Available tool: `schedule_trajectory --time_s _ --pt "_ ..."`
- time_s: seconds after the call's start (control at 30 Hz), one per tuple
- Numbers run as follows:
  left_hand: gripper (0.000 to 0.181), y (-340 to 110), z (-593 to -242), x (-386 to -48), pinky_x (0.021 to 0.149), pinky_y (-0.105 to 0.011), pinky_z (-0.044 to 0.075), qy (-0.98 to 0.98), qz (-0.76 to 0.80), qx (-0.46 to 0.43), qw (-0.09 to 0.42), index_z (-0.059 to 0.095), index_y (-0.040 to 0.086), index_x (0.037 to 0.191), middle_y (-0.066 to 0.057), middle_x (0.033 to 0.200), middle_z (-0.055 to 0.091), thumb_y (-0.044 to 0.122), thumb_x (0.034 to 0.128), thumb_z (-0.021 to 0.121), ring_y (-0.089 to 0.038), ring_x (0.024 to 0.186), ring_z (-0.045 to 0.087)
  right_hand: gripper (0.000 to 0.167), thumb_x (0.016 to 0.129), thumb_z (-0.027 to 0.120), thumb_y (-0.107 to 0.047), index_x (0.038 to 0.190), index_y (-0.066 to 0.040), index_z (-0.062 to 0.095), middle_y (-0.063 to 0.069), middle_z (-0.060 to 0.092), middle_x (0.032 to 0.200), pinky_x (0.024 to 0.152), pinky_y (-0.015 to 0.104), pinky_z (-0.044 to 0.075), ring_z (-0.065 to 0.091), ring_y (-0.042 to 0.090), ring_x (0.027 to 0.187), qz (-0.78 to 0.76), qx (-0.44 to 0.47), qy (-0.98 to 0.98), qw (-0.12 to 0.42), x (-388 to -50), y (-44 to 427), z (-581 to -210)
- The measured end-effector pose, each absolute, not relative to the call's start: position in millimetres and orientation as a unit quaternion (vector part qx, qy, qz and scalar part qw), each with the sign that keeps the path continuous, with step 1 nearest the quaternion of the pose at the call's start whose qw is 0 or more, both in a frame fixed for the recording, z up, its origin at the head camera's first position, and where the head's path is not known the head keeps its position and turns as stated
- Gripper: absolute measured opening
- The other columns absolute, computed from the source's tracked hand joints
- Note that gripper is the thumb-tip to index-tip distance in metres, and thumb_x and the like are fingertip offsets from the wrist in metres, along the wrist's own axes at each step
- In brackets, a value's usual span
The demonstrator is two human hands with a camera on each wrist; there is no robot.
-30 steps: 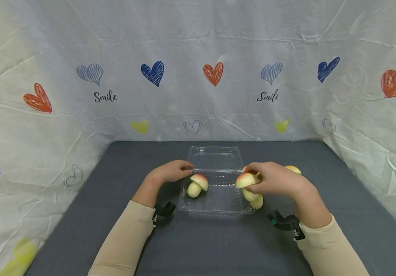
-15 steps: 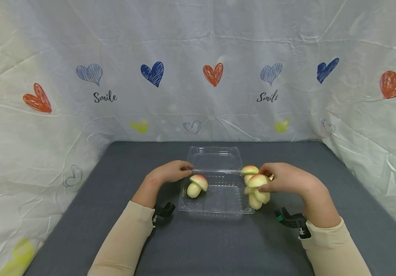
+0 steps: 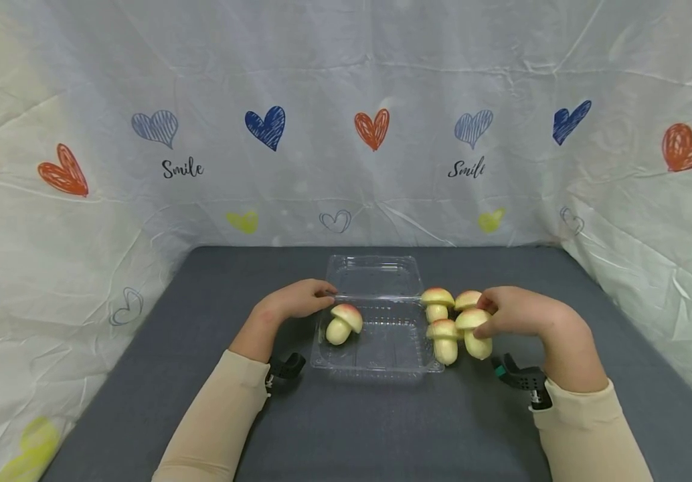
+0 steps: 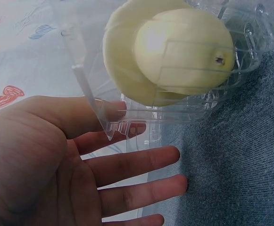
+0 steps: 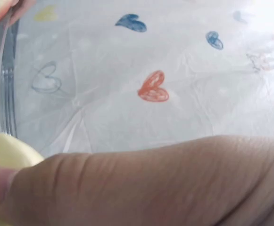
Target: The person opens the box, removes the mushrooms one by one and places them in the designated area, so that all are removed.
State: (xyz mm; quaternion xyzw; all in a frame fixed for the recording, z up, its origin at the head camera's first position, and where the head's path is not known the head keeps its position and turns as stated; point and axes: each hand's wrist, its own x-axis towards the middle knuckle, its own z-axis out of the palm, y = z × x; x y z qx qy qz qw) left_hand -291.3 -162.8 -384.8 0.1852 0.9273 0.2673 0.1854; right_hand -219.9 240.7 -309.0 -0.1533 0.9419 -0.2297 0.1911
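Observation:
A clear plastic clamshell box [image 3: 382, 345] stands on the table with its lid [image 3: 376, 274] laid back. Inside, at its left, lies a toy mushroom [image 3: 342, 326] with a reddish cap, seen through the plastic in the left wrist view. My left hand [image 3: 299, 298] pinches the box's left rear corner between thumb and forefinger; its other fingers extend loosely. At the box's right side, my right hand [image 3: 517, 311] holds another mushroom [image 3: 477, 345] by the cap, thumb [image 5: 0, 183] against it. Three more mushrooms [image 3: 445, 345] cluster beside it; one is partly hidden behind the held one.
A dark grey cloth [image 3: 358, 428] covers the table. White sheeting [image 3: 316, 194] printed with hearts and "Smile" hangs behind and along both sides.
My right hand has moved the mushroom rightward, from over the box's right edge to beside the other mushrooms, uncovering them. The left hand and the box have stayed put.

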Motion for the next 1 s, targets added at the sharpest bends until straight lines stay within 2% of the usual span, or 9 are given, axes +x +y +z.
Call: schedule_trajectory --time_s 0.2,0.3,0.37,0.43,0.57,0.77,1.0 --pt "0.043 -162 -384 -291 0.099 -0.048 0.052 0.929 0.264 0.182 0.186 0.055 0.014 0.149 -0.013 0.145 0.056 0.031 0.1101 0.051 -0.032 0.129 0.056 0.039 0.086 0.080 -0.022 0.108 0.003 0.061 0.006 0.058 0.084 0.067 0.036 0.045 0.056 0.022 0.077 -0.240 -0.116 0.937 0.224 -226 246 -314" --pt "0.044 -162 -384 -291 0.099 -0.048 0.052 0.928 0.265 0.183 0.188 0.055 0.013 0.149 -0.014 0.145 0.055 0.031 0.1102 0.051 -0.032 0.130 0.055 0.031 0.085 0.082 -0.021 0.089 -0.003 0.056 0.003 0.052 0.075 0.063 0.034 0.041 0.056 0.021 0.071 -0.245 -0.102 0.935 0.235 -230 247 -319" --pt "0.044 -162 -384 -291 0.099 -0.048 0.052 0.928 0.265 0.184 0.188 0.054 0.012 0.150 -0.014 0.146 0.055 0.031 0.1103 0.051 -0.032 0.130 0.055 0.036 0.084 0.082 -0.019 0.079 -0.009 0.048 0.001 0.047 0.071 0.060 0.032 0.037 0.055 0.021 0.068 -0.246 -0.097 0.934 0.239 -232 248 -323" --pt "0.044 -162 -384 -291 0.099 -0.048 0.052 0.927 0.266 0.184 0.189 0.054 0.012 0.150 -0.014 0.146 0.055 0.030 0.1103 0.051 -0.033 0.130 0.055 0.048 0.082 0.084 -0.018 0.069 -0.016 0.038 -0.002 0.040 0.064 0.056 0.030 0.030 0.051 0.018 0.062 -0.241 -0.093 0.936 0.238 -234 248 -328" --pt "0.044 -162 -385 -291 0.100 -0.048 0.051 0.927 0.264 0.186 0.189 0.054 0.012 0.150 -0.014 0.146 0.054 0.030 0.1105 0.050 -0.033 0.132 0.054 0.056 0.081 0.085 -0.020 0.061 -0.022 0.033 -0.004 0.039 0.056 0.052 0.026 0.025 0.042 0.012 0.052 -0.215 -0.088 0.943 0.240 -238 247 -335" --pt "0.044 -161 -385 -292 0.101 -0.048 0.051 0.927 0.266 0.186 0.189 0.054 0.012 0.150 -0.014 0.146 0.055 0.030 0.1105 0.050 -0.033 0.132 0.054 0.053 0.080 0.087 -0.025 0.057 -0.024 0.039 -0.005 0.044 0.054 0.049 0.023 0.027 0.041 0.010 0.048 -0.191 -0.073 0.946 0.252 -243 244 -341" --pt "0.043 -161 -386 -292 0.099 -0.048 0.052 0.928 0.264 0.182 0.191 0.054 0.012 0.149 -0.014 0.146 0.055 0.030 0.1102 0.051 -0.032 0.130 0.055 0.049 0.081 0.088 -0.030 0.059 -0.022 0.045 -0.005 0.044 0.054 0.050 0.023 0.026 0.036 0.008 0.049 -0.179 -0.076 0.946 0.258 -245 244 -342"
